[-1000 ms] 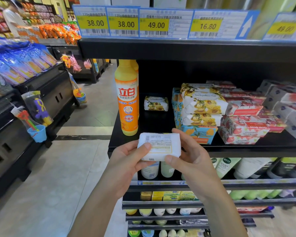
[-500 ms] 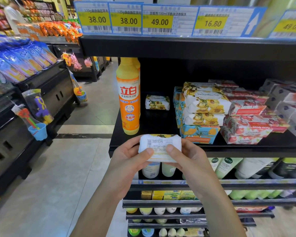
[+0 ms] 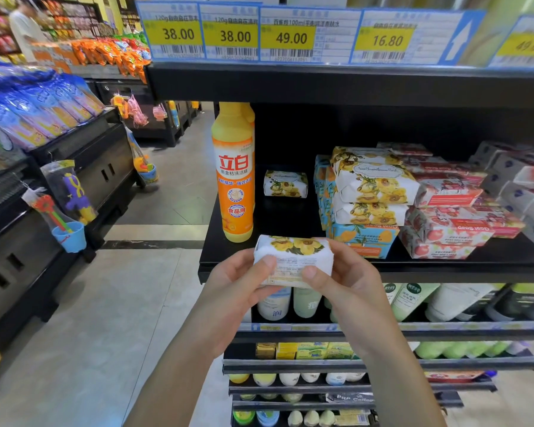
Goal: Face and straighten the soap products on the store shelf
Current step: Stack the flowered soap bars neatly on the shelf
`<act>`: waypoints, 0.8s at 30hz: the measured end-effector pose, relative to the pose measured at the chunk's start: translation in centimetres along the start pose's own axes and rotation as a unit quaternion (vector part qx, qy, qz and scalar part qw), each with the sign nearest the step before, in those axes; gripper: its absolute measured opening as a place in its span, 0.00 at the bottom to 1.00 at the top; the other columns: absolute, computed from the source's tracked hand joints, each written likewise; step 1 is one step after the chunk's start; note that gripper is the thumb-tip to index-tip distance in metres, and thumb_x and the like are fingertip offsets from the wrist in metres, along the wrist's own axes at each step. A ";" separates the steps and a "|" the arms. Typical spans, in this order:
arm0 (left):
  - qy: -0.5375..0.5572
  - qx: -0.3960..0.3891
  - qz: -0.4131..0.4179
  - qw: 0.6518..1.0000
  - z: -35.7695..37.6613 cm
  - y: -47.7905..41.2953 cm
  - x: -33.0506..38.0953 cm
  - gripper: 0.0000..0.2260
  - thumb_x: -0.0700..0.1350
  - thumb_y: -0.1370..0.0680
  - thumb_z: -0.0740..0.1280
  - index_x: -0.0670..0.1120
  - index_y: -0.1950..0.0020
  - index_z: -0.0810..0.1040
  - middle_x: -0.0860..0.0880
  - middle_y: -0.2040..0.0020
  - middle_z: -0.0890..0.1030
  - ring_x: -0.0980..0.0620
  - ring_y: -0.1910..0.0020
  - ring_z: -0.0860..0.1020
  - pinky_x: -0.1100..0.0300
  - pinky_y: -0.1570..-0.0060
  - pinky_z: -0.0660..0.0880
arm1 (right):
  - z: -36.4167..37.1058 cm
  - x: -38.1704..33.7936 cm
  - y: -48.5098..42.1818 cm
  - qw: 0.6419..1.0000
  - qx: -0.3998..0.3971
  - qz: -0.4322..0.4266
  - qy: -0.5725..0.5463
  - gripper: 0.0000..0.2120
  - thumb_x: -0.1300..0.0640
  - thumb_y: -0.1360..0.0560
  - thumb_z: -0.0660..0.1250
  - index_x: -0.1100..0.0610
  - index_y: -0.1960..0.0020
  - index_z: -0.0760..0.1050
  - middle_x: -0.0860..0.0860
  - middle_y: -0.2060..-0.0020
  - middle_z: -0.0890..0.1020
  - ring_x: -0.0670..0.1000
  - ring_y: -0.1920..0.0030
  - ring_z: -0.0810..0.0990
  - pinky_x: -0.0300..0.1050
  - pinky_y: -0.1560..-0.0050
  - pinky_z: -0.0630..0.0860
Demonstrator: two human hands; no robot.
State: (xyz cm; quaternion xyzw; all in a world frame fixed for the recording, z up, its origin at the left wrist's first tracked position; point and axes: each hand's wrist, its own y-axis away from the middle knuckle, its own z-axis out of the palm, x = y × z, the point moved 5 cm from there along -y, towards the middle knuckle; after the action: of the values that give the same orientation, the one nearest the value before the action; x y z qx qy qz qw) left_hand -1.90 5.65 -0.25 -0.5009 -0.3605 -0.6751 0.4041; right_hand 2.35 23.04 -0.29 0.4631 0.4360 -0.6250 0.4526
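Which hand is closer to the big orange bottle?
Left. The left hand grips the left end of the flowery soap bar, just below the orange dish soap bottle. The right hand grips the bar's other end, farther off to the right.

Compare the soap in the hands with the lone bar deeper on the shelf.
The held soap is gripped by left hand and right hand; the lone bar rests untouched on the shelf. The held soap faces us with its printed label; the lone bar shows flowers. Both have white, yellow-flowered wrappers.
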 end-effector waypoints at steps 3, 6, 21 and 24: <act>0.019 -0.014 -0.021 1.000 0.3 0.0 -0.1 0.22 0.54 0.22 0.65 0.42 0.34 0.78 0.45 0.41 0.86 0.48 0.39 0.83 0.53 0.37 0.78 | -0.2 -0.2 0.0 1.000 -0.004 -0.024 0.008 0.25 0.61 0.30 0.75 0.57 0.34 0.78 0.53 0.42 0.85 0.54 0.39 0.83 0.51 0.39 0.80; 0.046 -0.006 -0.034 0.998 0.4 0.0 -0.1 0.22 0.55 0.23 0.65 0.40 0.36 0.79 0.44 0.42 0.86 0.47 0.40 0.84 0.52 0.37 0.78 | -0.3 -0.3 0.1 0.999 -0.009 -0.038 0.017 0.24 0.62 0.30 0.75 0.56 0.35 0.78 0.53 0.42 0.85 0.53 0.39 0.83 0.51 0.39 0.80; 0.082 0.012 0.021 0.996 0.8 -0.3 0.0 0.19 0.45 0.25 0.69 0.38 0.36 0.79 0.41 0.41 0.85 0.45 0.39 0.83 0.57 0.40 0.80 | -0.3 0.3 0.3 0.998 0.001 0.060 -0.014 0.33 0.41 0.32 0.77 0.56 0.32 0.76 0.53 0.41 0.85 0.54 0.42 0.84 0.48 0.42 0.81; 0.070 0.022 0.032 0.997 0.8 -0.4 0.1 0.21 0.46 0.26 0.71 0.39 0.35 0.79 0.42 0.42 0.85 0.46 0.39 0.83 0.56 0.39 0.79 | 0.0 0.0 0.4 0.998 0.003 0.068 -0.012 0.26 0.44 0.27 0.77 0.59 0.36 0.79 0.54 0.44 0.86 0.57 0.45 0.85 0.49 0.44 0.82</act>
State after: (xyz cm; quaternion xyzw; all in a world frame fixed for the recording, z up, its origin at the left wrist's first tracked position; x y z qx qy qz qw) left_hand -1.93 6.53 -0.01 -0.4545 -0.3300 -0.6872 0.4608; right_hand 2.78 22.94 -0.31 0.4856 0.3957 -0.5997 0.4980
